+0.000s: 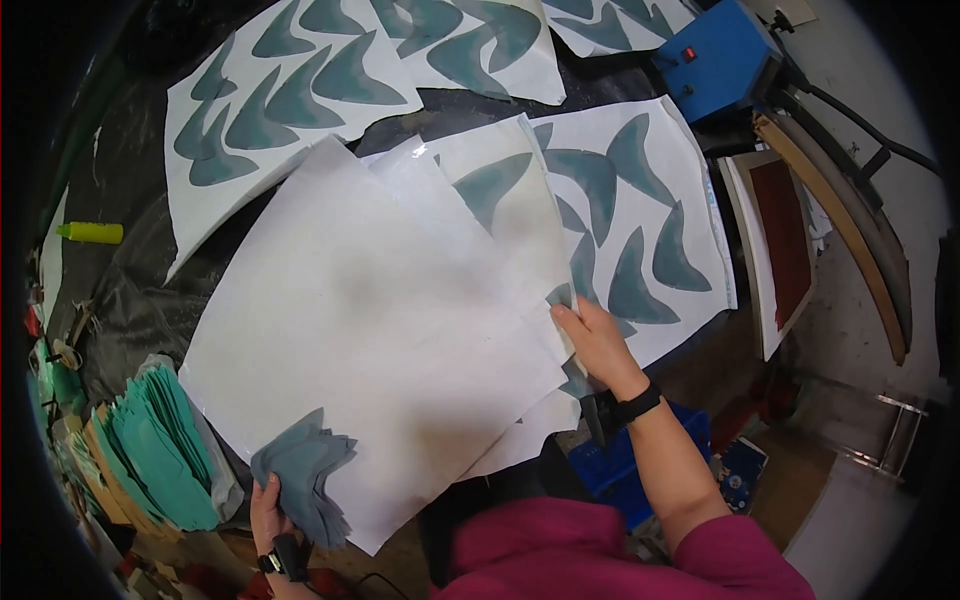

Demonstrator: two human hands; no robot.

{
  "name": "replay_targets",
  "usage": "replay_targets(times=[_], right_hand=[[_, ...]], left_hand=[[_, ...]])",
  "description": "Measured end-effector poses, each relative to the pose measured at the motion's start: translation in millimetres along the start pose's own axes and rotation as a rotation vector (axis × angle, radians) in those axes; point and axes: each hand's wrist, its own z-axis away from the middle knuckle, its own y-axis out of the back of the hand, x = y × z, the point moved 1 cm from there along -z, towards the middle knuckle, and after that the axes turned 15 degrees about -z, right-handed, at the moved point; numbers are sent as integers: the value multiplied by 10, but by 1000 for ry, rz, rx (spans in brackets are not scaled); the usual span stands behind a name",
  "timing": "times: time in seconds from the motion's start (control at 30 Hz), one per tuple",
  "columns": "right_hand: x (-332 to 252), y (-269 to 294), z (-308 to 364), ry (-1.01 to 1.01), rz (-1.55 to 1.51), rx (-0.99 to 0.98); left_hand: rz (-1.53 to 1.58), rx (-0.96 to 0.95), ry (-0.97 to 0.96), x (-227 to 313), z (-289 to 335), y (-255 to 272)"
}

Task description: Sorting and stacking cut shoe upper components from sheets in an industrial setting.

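At the lower left, my left hand point(266, 512) is closed on a fanned stack of grey-blue curved pieces point(310, 475), its thumb on the stack's left side. These pieces overlap the lower corner of a large blank white sheet point(380, 300). My right hand point(600, 345) grips the right edge of a white sheet with blue-grey curved shapes point(540, 205), thumb on top. That sheet lies partly under the blank one. Close by on the right is another patterned sheet point(690, 150) with similar horn-like shapes.
More patterned sheets point(385, 55) cover the far side of the dark table point(135, 190). A yellow marker point(92, 233) lies at left, above a pile of green pieces point(160, 450). A blue machine point(720, 60) stands far right; a blue crate point(640, 470) sits below my right forearm.
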Motion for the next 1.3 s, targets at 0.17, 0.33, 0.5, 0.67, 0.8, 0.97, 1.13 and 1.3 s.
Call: replay_targets(times=[0.17, 0.33, 0.5, 0.67, 0.8, 0.97, 1.13, 1.3], right_hand=[[-260, 133, 136, 127, 17, 65], [5, 725, 9, 210, -45, 211], [141, 1158, -83, 97, -484, 254], [282, 1696, 57, -45, -767, 443], [692, 2039, 132, -121, -1013, 467], [670, 1678, 188, -188, -1186, 343], [511, 940, 367, -201, -1105, 431], [301, 349, 593, -188, -1120, 380]], left_hand=[[-9, -51, 12, 106, 75, -56], [9, -150, -28, 71, 20, 176], [1, -150, -36, 748, -518, 1633], [15, -224, -10, 475, -46, 788], [46, -256, -10, 454, 327, -444], [117, -234, -24, 526, 474, -655], [87, -167, -9, 158, 322, -564], [108, -139, 75, 11, 279, -618]])
